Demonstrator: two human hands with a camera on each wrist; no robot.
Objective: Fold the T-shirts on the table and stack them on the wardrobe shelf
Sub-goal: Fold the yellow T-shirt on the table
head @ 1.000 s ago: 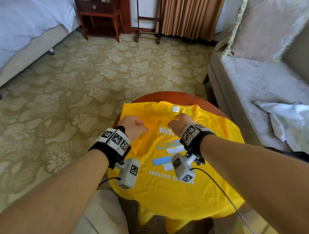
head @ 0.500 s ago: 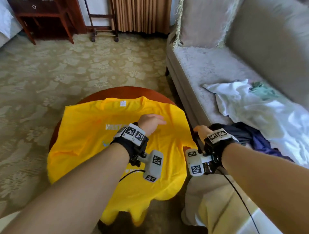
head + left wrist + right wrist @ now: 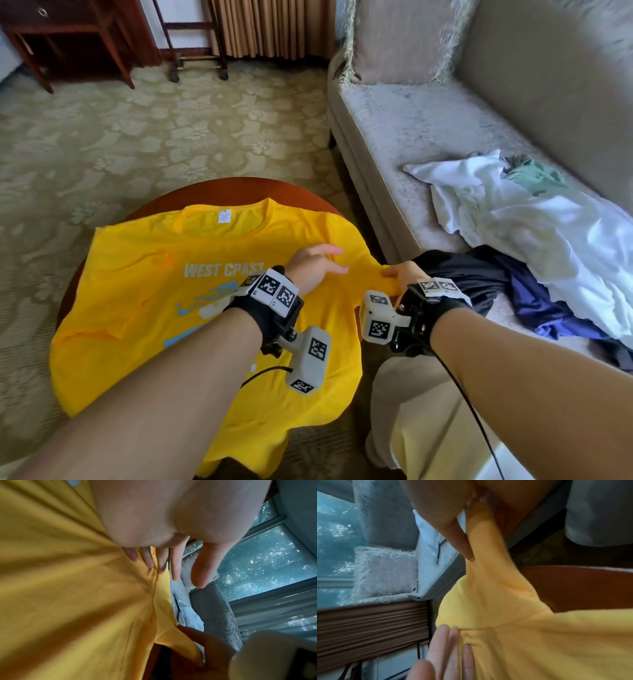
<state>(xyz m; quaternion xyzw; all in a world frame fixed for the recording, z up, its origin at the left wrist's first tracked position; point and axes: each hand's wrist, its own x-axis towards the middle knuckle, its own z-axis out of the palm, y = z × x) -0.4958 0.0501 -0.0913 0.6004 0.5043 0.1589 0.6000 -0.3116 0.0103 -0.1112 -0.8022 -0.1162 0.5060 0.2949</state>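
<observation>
I read "WEST C" and a few more white letters on the chest of the yellow T-shirt (image 3: pixel 144 308), the rest cut off by my left wrist; the blue graphic below it is mostly covered by the left forearm, and the small white neck label (image 3: pixel 224 216) is too small to read. The shirt lies front-up on the round wooden table (image 3: pixel 164 202), its near hem and left side draped over the table's edge; only the far rim shows bare. My left hand (image 3: pixel 313 265) lies flat on the shirt beside the right shoulder seam, fingers (image 3: pixel 147 558) straight and pressing the cloth. My right hand (image 3: pixel 404 275) is off the table's right edge and pinches the right sleeve (image 3: pixel 481 545) between thumb and curled fingers, cloth pulled taut. Just beside it a grey sofa (image 3: pixel 411 123) holds a heap of white and dark clothes (image 3: pixel 534 219), with a narrow gap between table and sofa. Patterned carpet (image 3: pixel 171 130) lies open beyond the table.
</observation>
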